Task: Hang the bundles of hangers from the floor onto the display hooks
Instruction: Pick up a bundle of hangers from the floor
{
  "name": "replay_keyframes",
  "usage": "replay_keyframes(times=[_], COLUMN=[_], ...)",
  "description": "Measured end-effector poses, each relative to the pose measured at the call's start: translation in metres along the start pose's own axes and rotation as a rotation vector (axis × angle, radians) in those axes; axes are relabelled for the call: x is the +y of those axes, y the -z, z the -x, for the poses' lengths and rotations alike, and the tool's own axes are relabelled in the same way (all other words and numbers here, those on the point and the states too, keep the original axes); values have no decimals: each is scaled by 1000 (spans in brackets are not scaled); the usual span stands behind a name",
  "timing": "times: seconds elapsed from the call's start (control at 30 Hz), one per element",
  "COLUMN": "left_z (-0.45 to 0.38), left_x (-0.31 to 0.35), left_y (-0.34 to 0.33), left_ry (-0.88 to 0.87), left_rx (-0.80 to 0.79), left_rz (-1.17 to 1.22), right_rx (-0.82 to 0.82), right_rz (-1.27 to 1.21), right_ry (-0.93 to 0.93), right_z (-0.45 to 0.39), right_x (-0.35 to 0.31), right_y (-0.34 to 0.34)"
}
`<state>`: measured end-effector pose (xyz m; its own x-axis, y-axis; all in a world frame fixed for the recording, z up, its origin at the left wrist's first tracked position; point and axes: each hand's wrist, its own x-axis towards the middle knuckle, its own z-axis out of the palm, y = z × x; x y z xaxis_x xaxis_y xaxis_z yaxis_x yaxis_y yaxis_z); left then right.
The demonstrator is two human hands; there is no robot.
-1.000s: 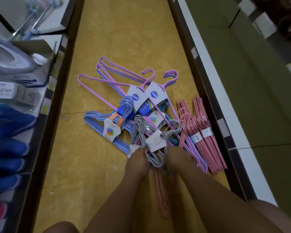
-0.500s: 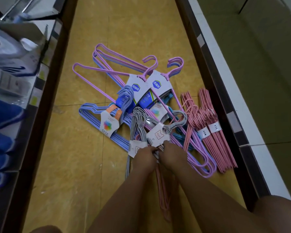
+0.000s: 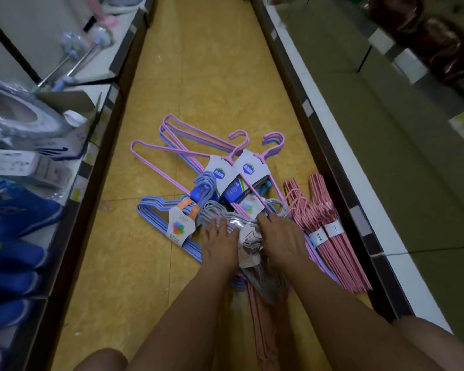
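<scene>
Grey hanger bundle (image 3: 220, 214) lies on the yellow floor (image 3: 204, 76) in the aisle, hooks pointing away from the person, its white card label (image 3: 248, 238) showing between the two hands. Left hand (image 3: 219, 243) rests flat on the bundle's left side, fingers straight and spread, tips over the grey hooks. Right hand (image 3: 280, 239) lies on the bundle's right side, back up, fingers reaching fwd over the grey wires; can't tell if the fingertips curl round a wire or just press on it. The grey shoulders run back under both forearms toward the person.

Just beyond and partly under the grey one: two purple bundles (image 3: 198, 148) w/ white-and-blue card sleeves (image 3: 248, 170), hooks up near the middle of the aisle. Left of the hands, a blue bundle (image 3: 156, 212) w/ an orange band and a white label with a multicolour dot print (image 3: 178, 227); its lower arm passes just beside the left hand. A smaller pale-blue set of hooks (image 3: 206, 186) sits on top of the pile centre. Right of the hands, two pink bundles (image 3: 330, 231) side by side, each w/ a white paper band, lying along the base of the right shelf (image 3: 346, 145). More pink hangers (image 3: 263, 328) run under the forearms.

Left shelf (image 3: 110, 108) carries blue slippers (image 3: 19, 210), boxes and wrapped goods; details blurred.
</scene>
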<state>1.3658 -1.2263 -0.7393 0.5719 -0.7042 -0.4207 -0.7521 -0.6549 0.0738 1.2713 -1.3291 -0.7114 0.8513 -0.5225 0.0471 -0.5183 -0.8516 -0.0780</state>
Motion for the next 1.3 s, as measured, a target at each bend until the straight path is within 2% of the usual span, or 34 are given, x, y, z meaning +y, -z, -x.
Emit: replay_keyframes(times=[0.1, 0.23, 0.43, 0.57, 0.77, 0.93, 1.07, 1.13, 1.3], left_z=[2, 1, -4, -13, -10, -12, -16, -15, -9], left_x=[4, 1, -12, -11, -3, -1, -3, -6, -11], left_y=[11, 31, 56, 67, 75, 77, 66, 51, 1], left_ry=[-4, -40, -43, -49, -91, -112, -127, -115, -83], left_rx=[-4, 121, 185, 127, 135, 181, 238, 213, 80], left_rz=[-55, -42, 268, 502, 581, 510, 307, 229, 263], right_rx=[100, 166, -22, -140, -126, -166, -195, -269, -433], right_rz=[29, 31, -342, -211, -164, -206, -316, -312, -331], right_ry=[119, 138, -85, 8, -61, -125, -203, -195, -184], right_z=[-9, -19, -17, -10, -20, -27, -22, -18, 9], right_x=[2, 3, 6, 12, 16, 17, 14, 14, 10], right_y=[22, 48, 51, 41, 42, 47, 33, 20, -25])
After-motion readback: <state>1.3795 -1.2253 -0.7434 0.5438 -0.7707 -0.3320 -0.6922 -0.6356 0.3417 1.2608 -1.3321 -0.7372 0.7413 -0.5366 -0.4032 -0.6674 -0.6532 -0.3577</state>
